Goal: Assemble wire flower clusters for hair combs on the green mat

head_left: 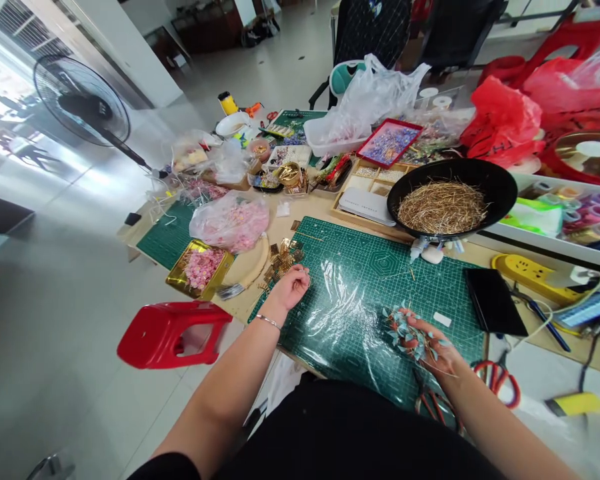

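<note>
My left hand [291, 289] is closed, its fingers curled together above the left edge of the green cutting mat [350, 260]. Whatever may be pinched in them is too small to make out. Right beside it lies a pile of small gold combs or plates [280, 260]. A bunch of pale blue leaf sprigs on thin stems [414, 337] rests in my right hand [443, 357], over the mat's right part. A white card [443, 319] lies just past that hand. Red-handled scissors [497, 383] and a second red-handled tool [437, 407] are close to my right forearm.
A black pan [505, 193] of gold wire pieces [443, 207] stands behind the mat. A black phone [495, 301] and yellow power strip [535, 277] are at right. Pink flowers fill a gold tray [220, 287] and plastic bag [230, 220] at left. A red stool [170, 333] stands below.
</note>
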A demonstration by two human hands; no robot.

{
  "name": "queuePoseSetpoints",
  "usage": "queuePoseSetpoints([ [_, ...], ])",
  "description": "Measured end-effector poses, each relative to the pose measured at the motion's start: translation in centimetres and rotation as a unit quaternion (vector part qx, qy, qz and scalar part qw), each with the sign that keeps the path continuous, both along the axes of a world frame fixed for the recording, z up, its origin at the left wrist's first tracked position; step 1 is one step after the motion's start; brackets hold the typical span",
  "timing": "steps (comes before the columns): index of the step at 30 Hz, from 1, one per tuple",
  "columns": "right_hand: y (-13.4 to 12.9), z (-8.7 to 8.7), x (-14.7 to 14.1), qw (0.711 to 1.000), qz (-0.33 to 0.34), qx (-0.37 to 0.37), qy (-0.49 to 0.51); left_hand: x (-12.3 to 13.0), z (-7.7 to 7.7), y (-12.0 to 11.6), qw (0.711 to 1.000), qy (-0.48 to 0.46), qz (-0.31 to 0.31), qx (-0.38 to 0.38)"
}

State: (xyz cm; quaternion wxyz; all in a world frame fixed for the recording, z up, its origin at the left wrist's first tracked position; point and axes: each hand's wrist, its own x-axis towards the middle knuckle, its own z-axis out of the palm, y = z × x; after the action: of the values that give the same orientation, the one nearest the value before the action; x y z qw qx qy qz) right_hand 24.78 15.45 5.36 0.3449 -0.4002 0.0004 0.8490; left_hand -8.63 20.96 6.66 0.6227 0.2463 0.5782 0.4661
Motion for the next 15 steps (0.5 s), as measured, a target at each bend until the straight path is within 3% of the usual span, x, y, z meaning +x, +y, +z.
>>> queuePoseSetpoints([
  [3, 0.4, 0.2, -0.6, 1.000, 0.008, 0.002, 0.006, 0.6, -0.5, -0.7, 1.000, -0.005, 0.017, -0.009],
  [7, 0.7, 0.4, -0.9, 1.000, 0.015, 0.003, 0.004, 3.9, -2.7, -0.9, 0.998, 0.048, -0.012, -0.041],
  [11, 0.3, 0.3, -0.6, 1.000, 0.021, -0.001, -0.013, 7.1, -5.2, 0.6, 0.985, 0.152, -0.059, -0.058],
  [15, -0.5, -0.1, 0.2, 0.999, 0.031, -0.006, -0.038, 8.7, -6.7, 2.5, 0.948, 0.300, -0.098, -0.048],
])
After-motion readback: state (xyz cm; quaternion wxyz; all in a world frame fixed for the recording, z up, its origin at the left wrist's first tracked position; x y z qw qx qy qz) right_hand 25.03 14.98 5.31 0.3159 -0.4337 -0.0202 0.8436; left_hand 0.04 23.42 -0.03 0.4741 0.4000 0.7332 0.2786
